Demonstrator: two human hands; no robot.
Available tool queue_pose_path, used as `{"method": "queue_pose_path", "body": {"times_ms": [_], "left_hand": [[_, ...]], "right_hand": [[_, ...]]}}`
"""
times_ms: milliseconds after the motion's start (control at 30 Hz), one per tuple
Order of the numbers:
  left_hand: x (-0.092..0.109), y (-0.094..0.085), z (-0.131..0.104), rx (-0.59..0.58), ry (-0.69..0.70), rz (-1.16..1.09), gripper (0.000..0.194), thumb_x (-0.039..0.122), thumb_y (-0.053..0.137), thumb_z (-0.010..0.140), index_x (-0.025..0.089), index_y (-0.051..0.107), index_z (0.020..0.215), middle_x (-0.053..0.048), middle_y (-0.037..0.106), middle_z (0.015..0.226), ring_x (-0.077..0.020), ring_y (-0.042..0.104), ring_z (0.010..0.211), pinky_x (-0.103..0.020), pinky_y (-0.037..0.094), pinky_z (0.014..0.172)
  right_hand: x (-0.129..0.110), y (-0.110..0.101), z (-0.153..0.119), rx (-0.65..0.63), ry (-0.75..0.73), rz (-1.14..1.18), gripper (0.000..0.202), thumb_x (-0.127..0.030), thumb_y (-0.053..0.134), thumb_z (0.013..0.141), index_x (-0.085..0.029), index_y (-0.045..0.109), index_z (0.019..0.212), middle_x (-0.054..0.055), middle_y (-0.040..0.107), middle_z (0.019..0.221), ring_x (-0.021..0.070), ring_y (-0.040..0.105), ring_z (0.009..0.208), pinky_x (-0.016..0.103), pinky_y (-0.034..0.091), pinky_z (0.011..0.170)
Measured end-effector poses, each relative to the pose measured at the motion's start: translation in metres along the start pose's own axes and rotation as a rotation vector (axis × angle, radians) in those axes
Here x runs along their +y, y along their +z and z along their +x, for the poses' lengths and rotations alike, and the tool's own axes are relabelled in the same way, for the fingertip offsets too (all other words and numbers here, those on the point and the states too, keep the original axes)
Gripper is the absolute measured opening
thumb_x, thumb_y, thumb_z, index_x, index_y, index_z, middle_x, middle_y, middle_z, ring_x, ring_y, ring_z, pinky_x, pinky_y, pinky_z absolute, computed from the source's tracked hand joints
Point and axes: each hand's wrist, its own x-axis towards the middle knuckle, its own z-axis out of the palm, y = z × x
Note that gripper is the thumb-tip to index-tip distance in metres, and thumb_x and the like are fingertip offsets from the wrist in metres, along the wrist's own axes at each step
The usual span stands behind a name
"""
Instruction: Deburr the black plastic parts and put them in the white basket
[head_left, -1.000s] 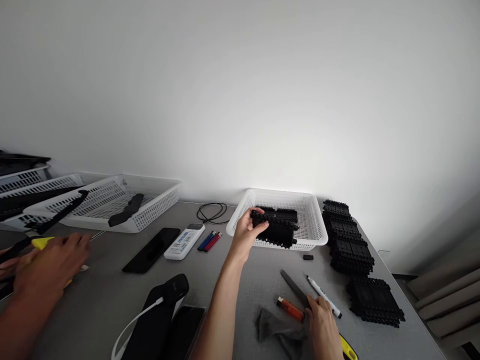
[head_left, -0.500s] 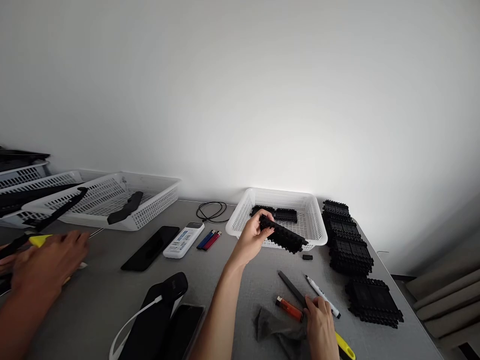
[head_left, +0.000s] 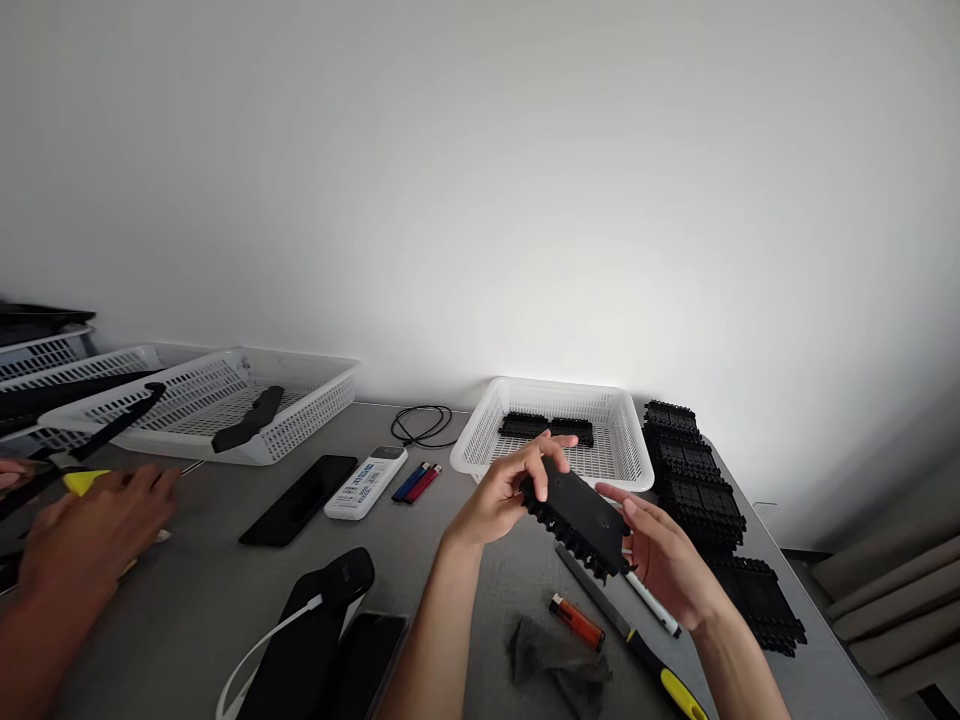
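Note:
A flat black plastic part (head_left: 581,510) with toothed edges is held up in front of the white basket (head_left: 642,462). My left hand (head_left: 504,492) grips its left end, fingers over the top. My right hand (head_left: 664,550) touches its right end with fingers spread. Below lie a file with a yellow and black handle (head_left: 664,675), an orange lighter (head_left: 577,621), a white marker (head_left: 652,603) and a crumpled grey cloth (head_left: 559,665). Two similar black parts (head_left: 523,426) rest inside the basket.
Stacked black parts (head_left: 701,500) line the right side. To the left are phones (head_left: 298,500), a white power bank (head_left: 366,483), two small lighters (head_left: 417,482), a black cable (head_left: 422,427) and a large basket (head_left: 315,408). Another person's hand (head_left: 97,530) works at far left.
My right hand has let go of the file and risen to the black part. The part has turned to show its smooth face, and my left hand's fingers have shifted over it.

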Motion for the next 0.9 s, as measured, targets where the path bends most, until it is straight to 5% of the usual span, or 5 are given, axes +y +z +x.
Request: {"method": "queue_pose_path", "body": {"times_ms": [167,267,367,633,900], "left_hand": [[-0.002,0.001,0.005,0.24,-0.057,-0.118,0.023,0.041,0.072,0.081,0.026,0.066,0.096,-0.011,0.058,0.134,-0.031,0.046,0.135,-0.042,0.048,0.098],[-0.007,0.004,0.009,0.327,-0.167,-0.215,0.054,0.041,0.067,0.084,0.031,0.052,0.135,-0.01,0.061,0.132,-0.0263,0.059,0.119,-0.035,0.051,0.09],[-0.012,0.006,0.01,0.363,-0.276,-0.266,0.054,0.04,0.061,0.087,0.025,0.051,0.138,-0.011,0.066,0.123,-0.0253,0.064,0.107,-0.031,0.052,0.081],[0.0,0.017,0.007,0.155,-0.282,-0.13,0.061,0.028,0.061,0.087,0.027,0.041,0.144,-0.012,0.064,0.125,-0.0264,0.062,0.113,-0.038,0.048,0.097],[-0.002,0.02,0.0,0.142,-0.377,0.043,0.09,0.04,0.067,0.086,0.032,0.009,0.154,-0.013,0.066,0.111,-0.0258,0.068,0.098,-0.04,0.054,0.088]], "right_hand": [[-0.013,0.014,0.018,-0.018,-0.145,-0.05,0.051,-0.032,0.084,0.071,-0.02,0.068,0.117,0.005,0.07,0.094,0.0115,0.061,0.064,0.021,0.052,0.051],[-0.011,0.019,0.024,0.038,-0.225,-0.065,0.054,-0.033,0.085,0.07,-0.022,0.067,0.119,0.006,0.069,0.104,0.0134,0.064,0.073,0.024,0.056,0.059],[-0.008,0.02,0.031,0.102,-0.299,-0.087,0.051,-0.036,0.084,0.07,-0.023,0.066,0.115,0.005,0.068,0.108,0.0136,0.063,0.075,0.025,0.055,0.062],[-0.011,0.009,0.034,0.229,-0.405,-0.26,0.059,-0.038,0.084,0.068,-0.021,0.056,0.117,0.005,0.066,0.1,0.0131,0.061,0.069,0.024,0.05,0.057],[0.001,0.009,0.029,0.244,-0.406,-0.658,0.054,-0.044,0.066,0.086,-0.016,0.056,0.131,0.007,0.071,0.093,0.0156,0.061,0.066,0.029,0.053,0.061]]}}
